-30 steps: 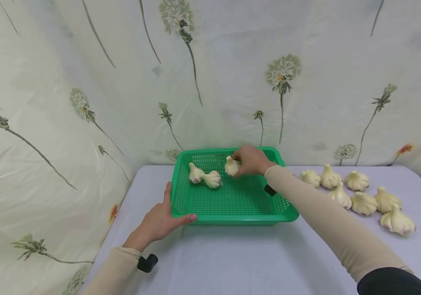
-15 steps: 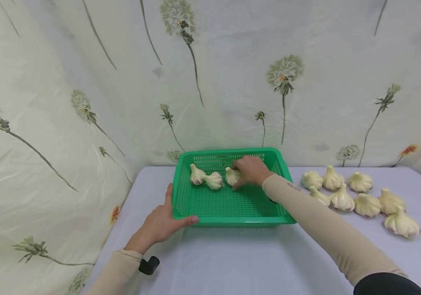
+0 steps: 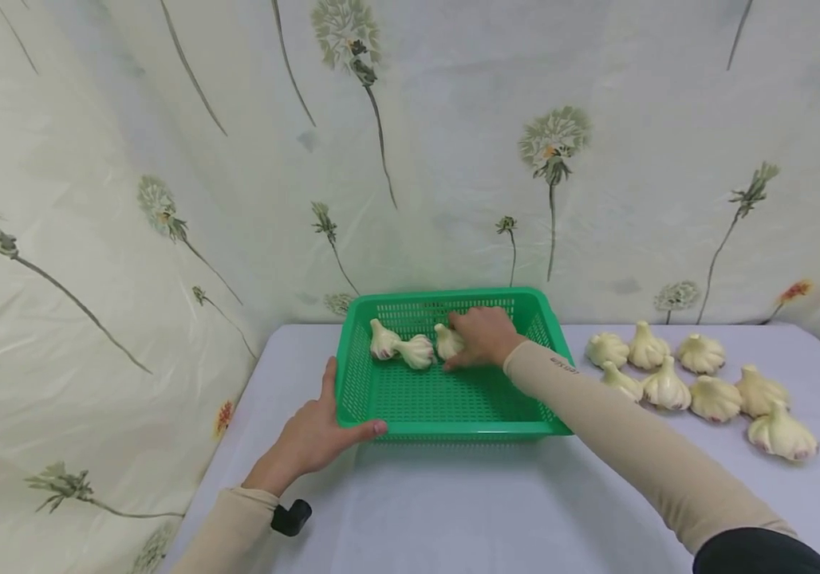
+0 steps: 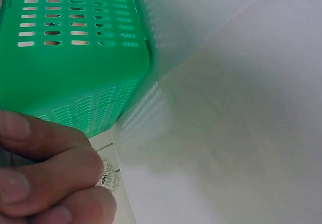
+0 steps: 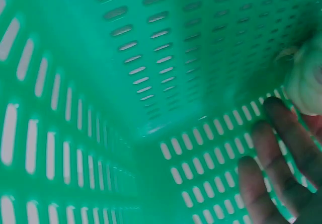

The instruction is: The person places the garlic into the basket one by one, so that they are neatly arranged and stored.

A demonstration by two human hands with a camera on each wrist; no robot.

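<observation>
A green plastic basket [image 3: 453, 428] with slotted walls stands on the table. My left hand [image 3: 313, 434] holds its near left corner, thumb along the front rim; in the left wrist view bent fingers [image 4: 55, 168] lie outside the wall. Inside the basket, my right hand [image 3: 485, 339] holds a garlic bulb [image 3: 449, 341] between thumb and fingers, low near the back wall. In the right wrist view this garlic bulb [image 5: 308, 78] is cut off by the edge, several fingers spread below it. Left of it, two garlic bulbs [image 3: 384, 340] [image 3: 417, 351] lie touching in the basket.
Several more garlic bulbs [image 3: 715, 399] lie grouped on the table to the right of the basket, partly behind my right forearm. A white cloth [image 3: 467, 502] covers the table. Behind and to the left hangs a curtain [image 3: 439, 159] printed with dandelions.
My right hand has lowered and shifted slightly left inside the basket with the garlic bulb, nearer the two others. The left hand has kept its place on the corner.
</observation>
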